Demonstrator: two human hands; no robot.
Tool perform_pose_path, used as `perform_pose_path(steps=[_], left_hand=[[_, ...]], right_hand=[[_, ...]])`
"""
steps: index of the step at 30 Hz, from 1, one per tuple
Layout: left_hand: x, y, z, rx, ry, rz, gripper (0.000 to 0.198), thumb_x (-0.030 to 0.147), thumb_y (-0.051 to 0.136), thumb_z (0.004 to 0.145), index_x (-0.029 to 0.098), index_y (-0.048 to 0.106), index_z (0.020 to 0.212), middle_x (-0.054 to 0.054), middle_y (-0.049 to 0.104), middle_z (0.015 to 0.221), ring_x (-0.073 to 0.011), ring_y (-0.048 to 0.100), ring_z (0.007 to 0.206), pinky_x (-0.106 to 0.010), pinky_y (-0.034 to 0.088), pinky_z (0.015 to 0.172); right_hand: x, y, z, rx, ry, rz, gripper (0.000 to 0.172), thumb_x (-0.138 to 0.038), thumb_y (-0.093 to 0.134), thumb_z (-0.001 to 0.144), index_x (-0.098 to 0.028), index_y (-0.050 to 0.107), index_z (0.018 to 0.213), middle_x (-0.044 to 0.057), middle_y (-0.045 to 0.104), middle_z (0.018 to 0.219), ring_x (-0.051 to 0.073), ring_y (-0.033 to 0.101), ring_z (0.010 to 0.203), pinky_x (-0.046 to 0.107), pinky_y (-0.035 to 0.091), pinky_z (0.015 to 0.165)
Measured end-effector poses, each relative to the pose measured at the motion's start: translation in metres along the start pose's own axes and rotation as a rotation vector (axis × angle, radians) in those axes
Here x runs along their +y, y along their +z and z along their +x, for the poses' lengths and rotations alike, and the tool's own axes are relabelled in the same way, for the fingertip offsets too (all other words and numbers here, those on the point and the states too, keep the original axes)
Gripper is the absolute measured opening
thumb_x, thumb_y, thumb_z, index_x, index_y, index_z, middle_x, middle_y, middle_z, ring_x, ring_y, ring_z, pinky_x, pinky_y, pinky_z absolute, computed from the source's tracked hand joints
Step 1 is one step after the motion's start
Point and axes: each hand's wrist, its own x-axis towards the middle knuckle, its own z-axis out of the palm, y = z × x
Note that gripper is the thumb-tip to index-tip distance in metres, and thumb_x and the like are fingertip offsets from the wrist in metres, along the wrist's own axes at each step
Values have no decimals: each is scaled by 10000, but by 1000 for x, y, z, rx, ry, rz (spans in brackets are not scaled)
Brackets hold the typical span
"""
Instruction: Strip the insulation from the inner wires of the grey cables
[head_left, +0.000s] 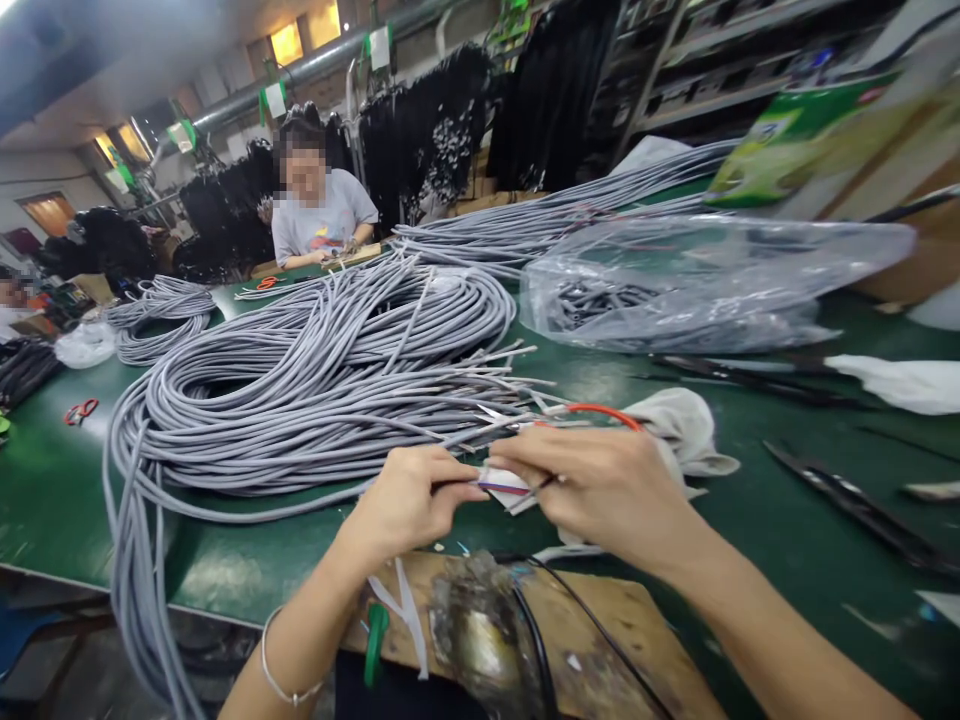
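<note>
My left hand (416, 495) is closed in a pinch on the end of a grey cable (292, 512), close in front of me. From its fingertips stick out thin red and blue wires (504, 488), with a small white piece (511, 500) beside them. My right hand (607, 485) is also closed, thumb against fingers, right at these wires. What exactly it grips is hidden by its fingers. Just behind it show the orange handle (604, 412) and pale metal points of what look like scissors, near a crumpled white cloth (679, 425).
Coiled grey cables (315, 400) cover the green table (217, 575). A clear plastic bag (712, 290) lies beyond; dark pliers-like tools (855, 500) are at right. Before me sits a stained wooden board (622, 620) with a lumpy fixture (484, 635). A co-worker (322, 215) sits opposite.
</note>
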Motion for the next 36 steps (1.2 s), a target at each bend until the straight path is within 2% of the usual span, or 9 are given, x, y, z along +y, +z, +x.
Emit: perform_pose_path(steps=[4, 8, 11, 17, 20, 24, 28, 32, 36], left_hand=[[4, -7, 0, 87, 41, -173, 163, 202, 599, 780, 149, 749, 812, -80, 702, 720, -166, 613, 649, -250, 472, 628], [-2, -3, 4, 351, -211, -407, 180, 208, 582, 755, 127, 740, 785, -55, 684, 671, -130, 546, 558, -232, 433, 546], [-9, 0, 7, 401, -316, -547, 177, 211, 599, 726, 101, 733, 765, -29, 645, 579, -103, 480, 476, -218, 391, 477], [-19, -7, 8, 478, -311, -322, 219, 243, 576, 783, 129, 736, 879, -32, 679, 673, -126, 552, 574, -228, 429, 560], [-20, -7, 7, 488, -249, -160, 228, 204, 562, 800, 163, 721, 958, -48, 701, 801, -143, 597, 711, -251, 458, 691], [-18, -2, 8, 541, -298, -252, 232, 142, 605, 745, 149, 690, 960, -40, 684, 781, -133, 622, 695, -243, 491, 684], [-16, -1, 8, 565, -331, -446, 108, 156, 583, 752, 128, 659, 824, -2, 631, 579, -116, 603, 497, -209, 489, 520], [-13, -4, 6, 577, -306, -471, 113, 160, 570, 750, 128, 660, 810, 3, 624, 532, -116, 609, 489, -210, 497, 533], [-8, -4, 6, 521, -329, -639, 130, 219, 597, 715, 117, 660, 765, 11, 589, 479, -104, 564, 425, -202, 465, 458]], right_hand=[[7, -6, 8, -83, 194, 354, 256, -302, 520, 795, -197, 644, 598, 22, 657, 562, 147, 580, 505, 248, 419, 475], [-8, 4, 13, -118, 284, 522, 329, -376, 516, 796, -174, 594, 549, 1, 547, 433, 123, 489, 407, 236, 370, 404], [-28, 14, 8, -95, 253, 512, 351, -325, 476, 833, -182, 537, 519, -15, 519, 427, 111, 477, 406, 230, 380, 420], [-38, 24, -29, -96, 213, 220, 191, -268, 515, 847, -211, 621, 698, 16, 666, 628, 176, 629, 548, 274, 496, 495], [-11, 22, -42, -124, 99, 77, 299, -372, 636, 765, -194, 643, 1004, 90, 711, 978, 243, 676, 871, 334, 554, 704], [35, 23, -39, -48, 216, -460, 278, -273, 548, 776, -159, 625, 1018, 142, 683, 1038, 292, 627, 968, 425, 509, 786], [55, 22, -33, -67, 233, -570, 261, -102, 511, 672, -145, 632, 898, 142, 697, 808, 304, 643, 786, 414, 489, 674], [65, -4, -42, -36, 216, -598, 79, -195, 547, 728, -201, 608, 779, 137, 689, 763, 276, 642, 697, 361, 467, 581], [66, -29, -44, 266, 288, -554, 87, -277, 593, 755, -230, 543, 809, 103, 673, 704, 229, 623, 573, 315, 405, 450]])
